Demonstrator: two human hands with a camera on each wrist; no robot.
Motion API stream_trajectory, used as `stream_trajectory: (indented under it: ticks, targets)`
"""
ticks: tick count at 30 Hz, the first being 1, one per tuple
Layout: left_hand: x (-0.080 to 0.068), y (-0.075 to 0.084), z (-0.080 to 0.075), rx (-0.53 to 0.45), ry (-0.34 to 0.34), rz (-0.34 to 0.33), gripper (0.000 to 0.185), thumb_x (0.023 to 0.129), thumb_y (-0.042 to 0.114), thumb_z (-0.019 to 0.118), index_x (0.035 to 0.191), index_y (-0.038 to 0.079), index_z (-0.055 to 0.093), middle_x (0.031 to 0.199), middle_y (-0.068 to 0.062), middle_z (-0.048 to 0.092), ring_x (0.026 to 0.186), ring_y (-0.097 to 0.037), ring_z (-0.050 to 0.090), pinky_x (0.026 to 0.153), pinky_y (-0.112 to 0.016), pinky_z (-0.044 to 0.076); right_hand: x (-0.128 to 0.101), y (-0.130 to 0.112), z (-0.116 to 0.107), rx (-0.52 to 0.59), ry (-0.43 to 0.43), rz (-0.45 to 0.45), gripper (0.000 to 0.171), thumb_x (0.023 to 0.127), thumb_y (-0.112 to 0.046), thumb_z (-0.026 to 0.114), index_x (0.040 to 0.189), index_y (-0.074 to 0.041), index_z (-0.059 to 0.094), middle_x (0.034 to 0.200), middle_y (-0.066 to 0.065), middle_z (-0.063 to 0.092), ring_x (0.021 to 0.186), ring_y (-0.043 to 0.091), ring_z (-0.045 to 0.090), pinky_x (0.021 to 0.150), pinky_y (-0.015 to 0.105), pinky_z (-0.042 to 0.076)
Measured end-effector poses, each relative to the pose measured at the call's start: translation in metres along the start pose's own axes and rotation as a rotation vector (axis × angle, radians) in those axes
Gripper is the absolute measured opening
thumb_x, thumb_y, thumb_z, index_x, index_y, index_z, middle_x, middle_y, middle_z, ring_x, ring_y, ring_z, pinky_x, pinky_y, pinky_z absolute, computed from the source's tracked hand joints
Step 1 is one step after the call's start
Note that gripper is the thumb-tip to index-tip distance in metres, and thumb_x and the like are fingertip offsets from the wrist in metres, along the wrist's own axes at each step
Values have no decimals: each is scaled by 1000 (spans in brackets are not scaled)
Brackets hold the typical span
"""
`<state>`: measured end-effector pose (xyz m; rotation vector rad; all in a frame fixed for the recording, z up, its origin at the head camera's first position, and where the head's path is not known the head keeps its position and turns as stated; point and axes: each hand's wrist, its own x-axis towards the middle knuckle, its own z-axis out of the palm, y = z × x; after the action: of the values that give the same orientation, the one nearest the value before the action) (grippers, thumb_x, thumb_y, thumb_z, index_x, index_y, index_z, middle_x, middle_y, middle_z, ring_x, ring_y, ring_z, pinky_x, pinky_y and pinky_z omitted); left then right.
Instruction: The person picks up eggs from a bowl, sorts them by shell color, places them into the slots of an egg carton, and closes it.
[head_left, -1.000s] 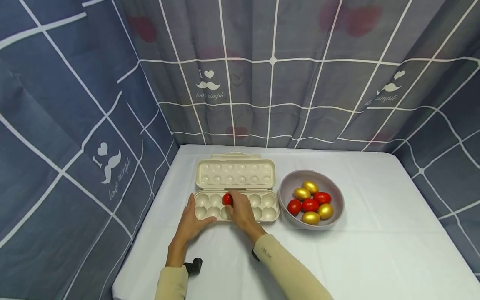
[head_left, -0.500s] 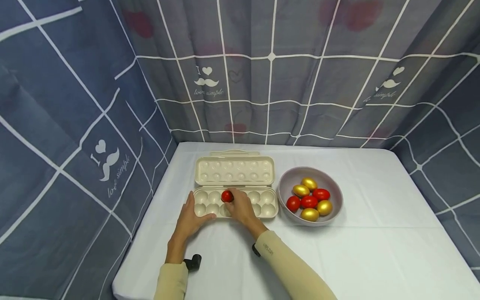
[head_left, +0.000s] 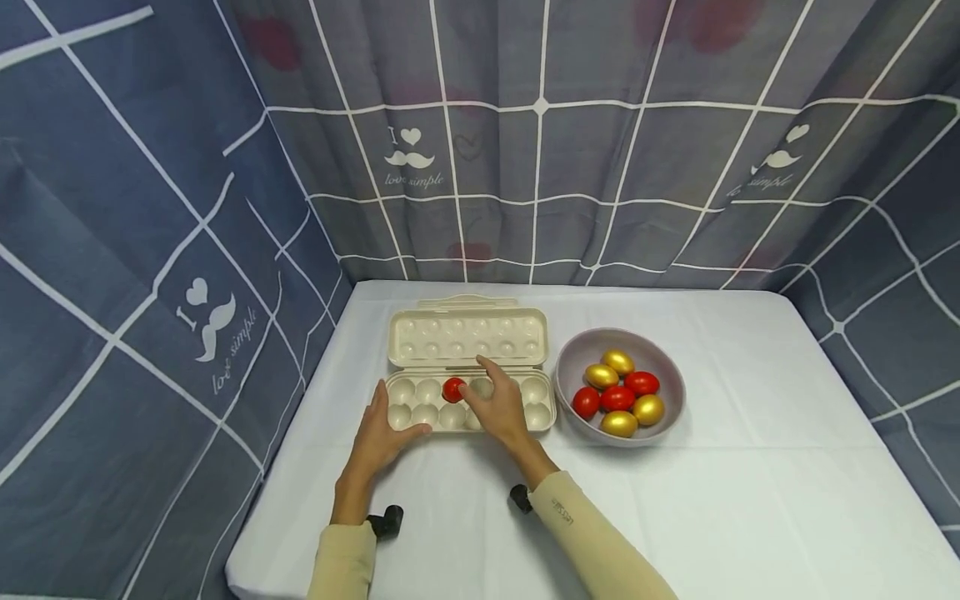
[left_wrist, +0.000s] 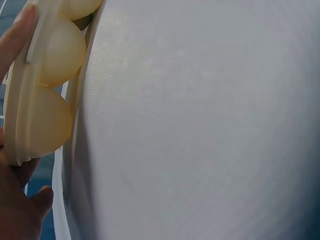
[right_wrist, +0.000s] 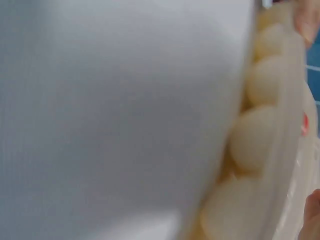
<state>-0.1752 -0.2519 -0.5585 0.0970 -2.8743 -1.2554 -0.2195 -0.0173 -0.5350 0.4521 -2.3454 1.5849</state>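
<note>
A cream plastic egg carton [head_left: 468, 333] lies unfolded, its lid laid back and its cupped tray nearer me. One shiny red egg [head_left: 452, 389] sits in a back-row cup left of the tray's middle. My left hand [head_left: 378, 433] holds the tray's left front corner, thumb along the front edge, fingers at the end; the left wrist view shows the rim [left_wrist: 20, 110] between them. My right hand [head_left: 498, 408] hovers over the tray just right of the red egg, thumb and fingers spread apart, holding nothing. The right wrist view catches only a sliver of that egg [right_wrist: 304, 125].
Right beside the carton stands a mauve bowl [head_left: 667, 362] with several red and gold eggs, among them a gold egg [head_left: 618, 423] at the front. White cloth [head_left: 750, 500] covers the table. Patterned grey-blue curtains [head_left: 495, 167] hang behind and at both sides.
My right hand has let go of the red egg, which stays in its cup. Its fingers have spread and it has drawn back to the right. The left hand keeps its place.
</note>
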Motion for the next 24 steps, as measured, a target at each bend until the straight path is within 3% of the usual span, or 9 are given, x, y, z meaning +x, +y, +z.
stream_trajectory:
  ticks: [6,9,13,19,24]
  targets:
    - [1,0,0,-1,0,-2,132,72,56,83,156,-1,-1,163,-21,5,147,-43,8,116,-55,15,8,-9,-34,328,62,78,55,87,-4,74,135,11,51,137,31,50,130,42,47,108,38,38]
    - [1,-1,0,-4,-2,-5,132,72,56,83,157,-1,-2,163,-20,4,147,-43,7,116,-55,15,10,-19,-60,406,53,138,56,87,1,72,136,14,48,139,32,47,133,42,43,111,39,34]
    - [0,-1,0,-13,-7,4,133,72,55,83,156,-1,-3,163,-22,2,147,-43,6,116,-55,14,9,-18,-87,403,17,165,53,88,2,72,134,14,49,137,31,50,132,43,44,111,39,34]
    - [1,-1,1,-42,-23,11,132,74,50,84,155,-3,-6,162,-23,-2,148,-40,2,117,-53,12,4,-20,-124,290,-47,174,51,87,4,71,132,17,49,135,35,48,131,47,43,111,46,33]
    - [2,2,3,-61,-42,3,131,76,49,83,155,-2,-8,162,-22,-4,148,-37,-1,118,-51,9,-5,13,-153,186,-33,160,54,88,-3,73,134,14,50,136,32,50,129,45,46,108,48,37]
